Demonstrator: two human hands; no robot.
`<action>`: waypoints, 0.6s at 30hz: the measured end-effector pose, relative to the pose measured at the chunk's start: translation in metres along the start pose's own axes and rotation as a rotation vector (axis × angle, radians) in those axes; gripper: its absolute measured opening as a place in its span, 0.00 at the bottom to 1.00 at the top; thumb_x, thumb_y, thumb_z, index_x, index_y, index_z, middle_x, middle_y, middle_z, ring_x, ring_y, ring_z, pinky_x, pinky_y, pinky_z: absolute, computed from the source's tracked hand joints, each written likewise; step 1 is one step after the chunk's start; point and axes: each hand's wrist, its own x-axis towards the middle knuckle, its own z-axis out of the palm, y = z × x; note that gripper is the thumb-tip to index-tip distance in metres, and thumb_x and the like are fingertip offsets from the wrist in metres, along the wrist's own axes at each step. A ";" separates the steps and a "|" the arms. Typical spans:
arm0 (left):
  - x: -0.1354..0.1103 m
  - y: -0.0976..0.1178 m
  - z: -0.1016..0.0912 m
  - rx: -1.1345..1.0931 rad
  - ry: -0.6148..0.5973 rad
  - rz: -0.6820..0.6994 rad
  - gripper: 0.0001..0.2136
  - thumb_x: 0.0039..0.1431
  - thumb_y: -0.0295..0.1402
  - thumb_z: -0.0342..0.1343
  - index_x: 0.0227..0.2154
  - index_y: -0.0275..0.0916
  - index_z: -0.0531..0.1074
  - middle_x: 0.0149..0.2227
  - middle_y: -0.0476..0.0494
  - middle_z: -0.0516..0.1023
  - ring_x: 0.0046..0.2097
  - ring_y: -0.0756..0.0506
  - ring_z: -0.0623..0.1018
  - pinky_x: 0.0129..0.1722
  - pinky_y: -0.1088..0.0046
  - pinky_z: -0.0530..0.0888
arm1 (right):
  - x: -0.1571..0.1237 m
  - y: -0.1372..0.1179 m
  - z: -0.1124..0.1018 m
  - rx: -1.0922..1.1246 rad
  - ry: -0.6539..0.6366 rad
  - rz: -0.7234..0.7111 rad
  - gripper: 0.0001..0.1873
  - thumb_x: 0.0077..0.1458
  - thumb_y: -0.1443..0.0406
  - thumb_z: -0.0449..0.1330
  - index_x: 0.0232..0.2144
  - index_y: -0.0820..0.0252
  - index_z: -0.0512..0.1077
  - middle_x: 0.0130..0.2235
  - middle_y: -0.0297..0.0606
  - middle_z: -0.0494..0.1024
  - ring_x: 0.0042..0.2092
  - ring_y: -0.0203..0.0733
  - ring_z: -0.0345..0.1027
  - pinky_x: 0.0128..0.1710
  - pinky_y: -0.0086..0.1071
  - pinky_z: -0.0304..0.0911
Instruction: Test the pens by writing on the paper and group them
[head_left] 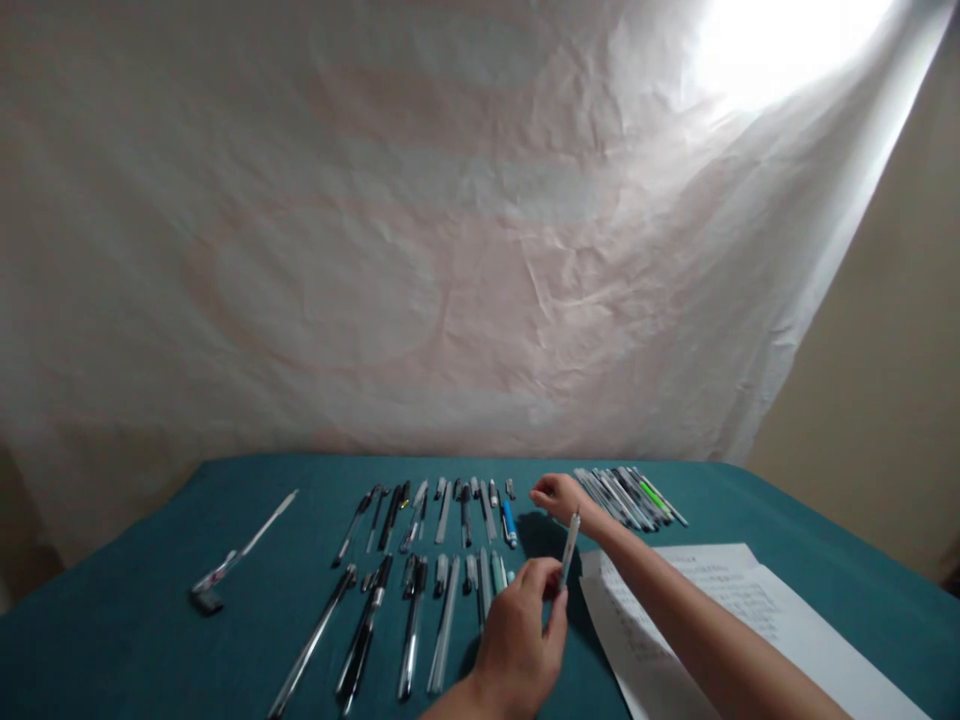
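I've got the left hand (521, 625) low in front of me, its grip clamped on a pale pen (570, 548), thumb and fingers pinching the lower end while the rest stands up above them, leaning slightly to the right. It's clear of the table (135, 620), just off the right end of the front row of pens (412, 630), and the hand covers part of that end. Over to my right hand (562, 497), stretched out farther back: fingers curled and pointing left, near a small cap (510, 488) at the end of the back row of pens (444, 512). Is anything in that grip? From this view I cannot tell, nor whether the tips are together. A blue pen (509, 523) lies near it, at the right of that back row. Behind the right wrist, a bundle of pens (622, 500) lies side by side, with a bright green one (655, 497) among them. My right forearm passes over the printed papers (739, 590). Well apart on the left, a slim pale stick (259, 537) lies slanted, a dark piece (207, 600) at its near end.
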 end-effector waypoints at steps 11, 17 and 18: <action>0.001 -0.002 -0.002 0.051 -0.055 0.007 0.09 0.57 0.24 0.47 0.40 0.39 0.65 0.35 0.44 0.72 0.37 0.45 0.73 0.37 0.71 0.69 | 0.034 0.000 0.039 -0.197 -0.057 -0.246 0.14 0.51 0.70 0.53 0.36 0.60 0.76 0.44 0.42 0.75 0.45 0.41 0.67 0.49 0.32 0.56; 0.001 -0.002 -0.001 0.048 -0.066 0.012 0.10 0.57 0.25 0.46 0.41 0.40 0.65 0.37 0.43 0.72 0.38 0.45 0.73 0.38 0.71 0.69 | 0.020 0.010 0.036 -0.249 -0.081 -0.299 0.16 0.52 0.71 0.50 0.35 0.61 0.77 0.45 0.43 0.74 0.46 0.42 0.67 0.48 0.30 0.57; 0.001 -0.002 -0.001 0.047 -0.066 0.011 0.10 0.57 0.25 0.46 0.41 0.40 0.65 0.37 0.43 0.72 0.38 0.45 0.73 0.38 0.71 0.69 | 0.017 0.012 0.034 -0.256 -0.084 -0.301 0.16 0.51 0.72 0.50 0.35 0.61 0.78 0.44 0.43 0.74 0.45 0.42 0.68 0.48 0.30 0.58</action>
